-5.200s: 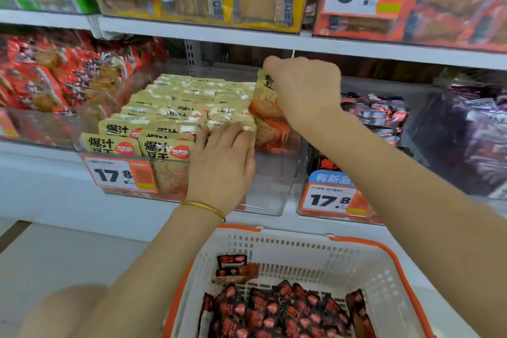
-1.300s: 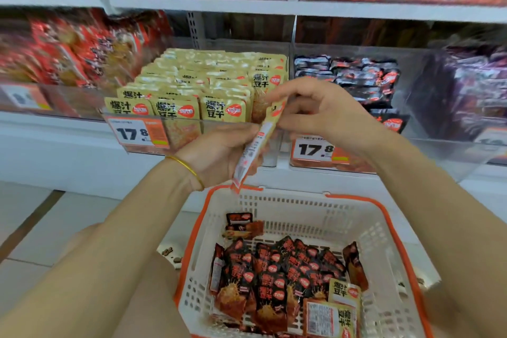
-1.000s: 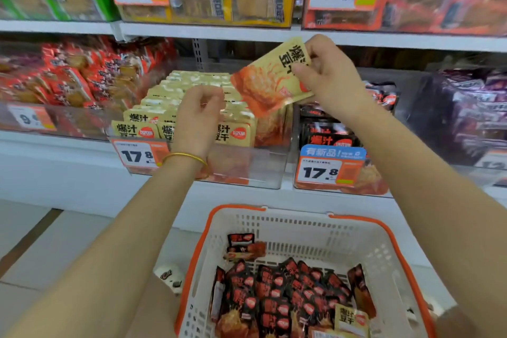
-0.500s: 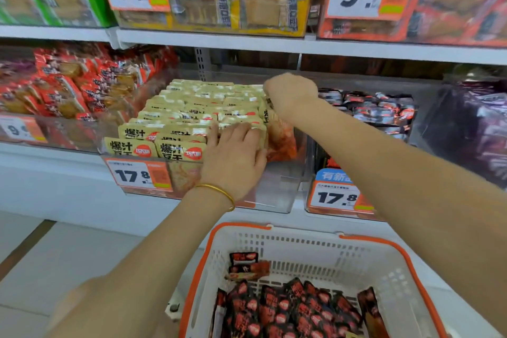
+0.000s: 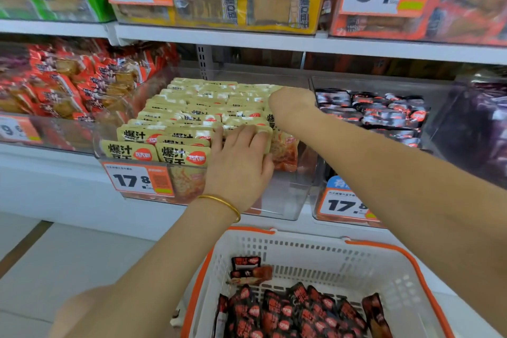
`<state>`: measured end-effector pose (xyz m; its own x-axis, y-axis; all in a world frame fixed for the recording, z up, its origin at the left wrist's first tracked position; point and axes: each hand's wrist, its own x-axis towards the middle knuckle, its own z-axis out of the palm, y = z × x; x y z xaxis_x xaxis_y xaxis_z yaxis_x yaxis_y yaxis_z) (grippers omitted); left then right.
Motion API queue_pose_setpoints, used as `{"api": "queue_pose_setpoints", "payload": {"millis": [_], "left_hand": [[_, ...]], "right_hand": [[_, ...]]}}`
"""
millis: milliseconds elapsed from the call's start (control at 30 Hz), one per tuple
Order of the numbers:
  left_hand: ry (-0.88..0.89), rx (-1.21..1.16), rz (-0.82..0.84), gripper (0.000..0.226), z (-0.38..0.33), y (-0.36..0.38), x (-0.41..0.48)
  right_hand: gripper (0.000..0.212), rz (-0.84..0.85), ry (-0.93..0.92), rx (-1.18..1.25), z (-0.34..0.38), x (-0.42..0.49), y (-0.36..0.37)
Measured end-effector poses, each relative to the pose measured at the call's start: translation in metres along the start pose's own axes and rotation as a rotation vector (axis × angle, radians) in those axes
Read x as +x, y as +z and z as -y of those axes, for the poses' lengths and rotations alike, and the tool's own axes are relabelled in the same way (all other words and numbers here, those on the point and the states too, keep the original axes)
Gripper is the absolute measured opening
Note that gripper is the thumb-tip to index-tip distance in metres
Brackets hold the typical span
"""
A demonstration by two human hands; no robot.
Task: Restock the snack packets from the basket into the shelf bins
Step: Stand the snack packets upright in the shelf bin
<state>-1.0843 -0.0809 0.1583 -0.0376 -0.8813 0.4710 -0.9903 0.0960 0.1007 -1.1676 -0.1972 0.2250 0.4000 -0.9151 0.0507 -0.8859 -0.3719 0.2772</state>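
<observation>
The left hand (image 5: 241,162) is pressing straight, released fingers (image 5: 248,134) onto the yellow packets (image 5: 192,115) in the clear bin (image 5: 285,200). Just beyond them, the right hand (image 5: 292,103) is dipping among the same packets; its fingers are hidden, so I cannot tell their grasp. Below both, the basket (image 5: 274,244) is holding dark red packets (image 5: 288,313).

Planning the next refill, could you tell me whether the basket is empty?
Not empty: red-black packets lie piled on the basket floor.
</observation>
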Motion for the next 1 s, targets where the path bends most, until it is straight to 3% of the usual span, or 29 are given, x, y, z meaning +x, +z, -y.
{"api": "queue_pose_setpoints", "payload": {"millis": [100, 233, 333, 433, 533, 633, 800, 867, 1000], "left_hand": [[0.01, 0.013, -0.003, 0.045, 0.001, 0.001, 0.0], [0.024, -0.018, -0.019, 0.045, 0.0, -0.002, -0.001], [0.099, -0.06, -0.175, 0.039, -0.002, -0.012, -0.013], [0.166, -0.113, -0.353, 0.024, -0.013, -0.023, -0.045], [0.213, -0.122, -0.28, 0.017, -0.021, -0.014, -0.091], [0.268, -0.115, 0.017, 0.021, -0.015, 0.012, -0.119], [0.248, -0.087, 0.453, 0.035, -0.012, 0.054, -0.132], [0.218, -0.078, 0.562, 0.032, -0.014, 0.067, -0.135], [0.202, -0.084, 0.659, 0.027, -0.025, 0.081, -0.132]], "right_hand": [[0.014, -0.019, 0.044, -0.153, 0.006, -0.002, 0.001], [0.035, 0.002, 0.064, -0.182, 0.0, -0.003, 0.0], [0.041, -0.121, 0.027, -0.008, -0.007, -0.022, -0.019], [0.032, -0.294, -0.048, 0.224, -0.014, -0.081, -0.033], [0.023, -0.312, -0.151, 0.53, -0.016, -0.167, -0.012], [0.023, -0.102, -0.186, 0.748, -0.01, -0.222, 0.04], [0.01, 0.408, -0.159, 0.751, 0.011, -0.224, 0.174], [0.007, 0.594, -0.09, 0.737, 0.013, -0.224, 0.233], [0.011, 0.811, 0.116, 0.685, -0.007, -0.247, 0.316]]}}
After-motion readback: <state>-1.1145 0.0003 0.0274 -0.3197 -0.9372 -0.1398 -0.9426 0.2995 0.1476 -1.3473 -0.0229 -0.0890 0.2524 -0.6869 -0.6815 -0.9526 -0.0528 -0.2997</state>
